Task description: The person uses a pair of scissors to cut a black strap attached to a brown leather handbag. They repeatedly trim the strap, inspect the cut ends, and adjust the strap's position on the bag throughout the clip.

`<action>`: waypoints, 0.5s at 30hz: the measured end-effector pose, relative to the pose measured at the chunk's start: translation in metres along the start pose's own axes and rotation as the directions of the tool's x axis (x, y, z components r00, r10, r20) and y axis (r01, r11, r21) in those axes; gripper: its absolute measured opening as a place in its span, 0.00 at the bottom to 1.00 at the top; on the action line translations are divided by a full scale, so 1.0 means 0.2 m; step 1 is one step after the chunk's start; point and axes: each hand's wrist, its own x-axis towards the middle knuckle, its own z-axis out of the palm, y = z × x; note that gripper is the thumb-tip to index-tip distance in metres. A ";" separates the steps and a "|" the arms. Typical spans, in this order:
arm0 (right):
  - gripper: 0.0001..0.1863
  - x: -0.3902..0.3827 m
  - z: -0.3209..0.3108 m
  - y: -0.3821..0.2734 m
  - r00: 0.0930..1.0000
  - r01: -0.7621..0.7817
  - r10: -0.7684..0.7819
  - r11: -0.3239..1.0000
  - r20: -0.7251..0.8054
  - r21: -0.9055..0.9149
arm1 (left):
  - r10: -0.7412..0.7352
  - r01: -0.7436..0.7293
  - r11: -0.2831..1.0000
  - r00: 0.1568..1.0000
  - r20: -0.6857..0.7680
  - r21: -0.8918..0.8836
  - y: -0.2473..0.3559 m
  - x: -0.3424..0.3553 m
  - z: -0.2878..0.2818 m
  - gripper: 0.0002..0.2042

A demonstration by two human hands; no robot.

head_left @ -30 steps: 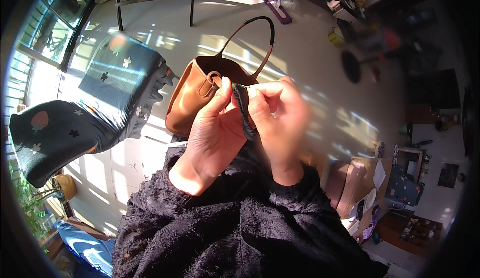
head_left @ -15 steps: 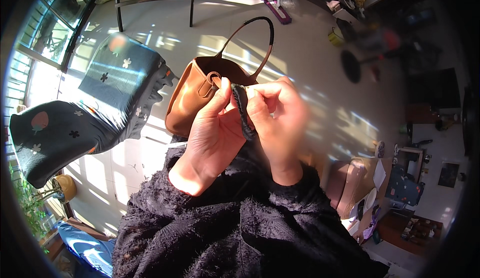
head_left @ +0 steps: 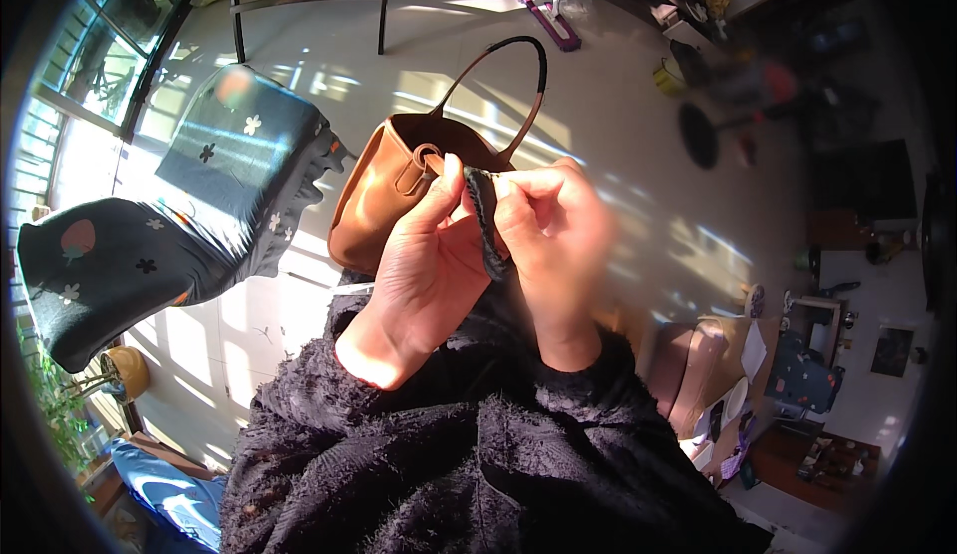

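Note:
A brown leather handbag [head_left: 364,205] sits in front of me with its top open. Its far handle [head_left: 459,81] stands up in a loop, dark along its upper right part. Toward me comes a black wrapped strap [head_left: 480,215] with a braided-looking edge, apparently the bag's near handle. My left hand [head_left: 414,280] is closed round it, thumb up beside the bag's leather loop. With thumb and forefinger, my right hand [head_left: 553,240] pinches the strap's upper right edge. Whether a needle or thread is between those fingertips is too small to tell.
A chair with a dark flowered cover [head_left: 239,145] stands at the left, near a potted plant [head_left: 125,375]. A purple mop head [head_left: 550,21] lies on the sunlit floor at the back. Brown cushioned seating [head_left: 688,370] is at the right, a metal-legged frame [head_left: 309,1] at the far left.
Almost nothing differs. The handbag and both hands sit a touch lower in the picture, and the grip on the black strap is the same.

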 end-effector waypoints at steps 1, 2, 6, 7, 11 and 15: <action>0.03 0.00 0.00 0.00 1.000 0.009 -0.009 1.000 0.007 -0.011 | -0.004 0.004 1.000 1.000 0.001 0.007 0.00 0.00 0.00 0.21; 0.03 0.00 0.00 0.00 1.000 0.019 -0.019 1.000 0.013 -0.022 | 0.000 0.000 1.000 1.000 0.014 -0.006 0.00 0.00 0.00 0.21; 0.03 0.00 0.00 0.00 0.999 0.050 -0.050 0.998 0.013 -0.032 | 0.007 -0.007 1.000 0.999 0.052 -0.004 0.00 0.00 -0.01 0.21; 0.03 0.01 0.00 0.00 0.999 0.044 -0.044 0.999 0.009 -0.022 | 0.005 -0.006 1.000 0.998 0.058 0.009 0.00 0.00 -0.01 0.21; 0.03 0.01 0.00 0.00 0.999 0.041 -0.041 0.999 0.007 -0.023 | -0.006 0.006 1.000 1.000 0.003 0.000 0.00 0.00 0.00 0.21; 0.03 0.00 0.00 0.00 0.999 0.037 -0.037 0.999 0.002 -0.017 | -0.011 0.011 0.999 1.000 0.000 -0.053 -0.01 0.00 -0.01 0.20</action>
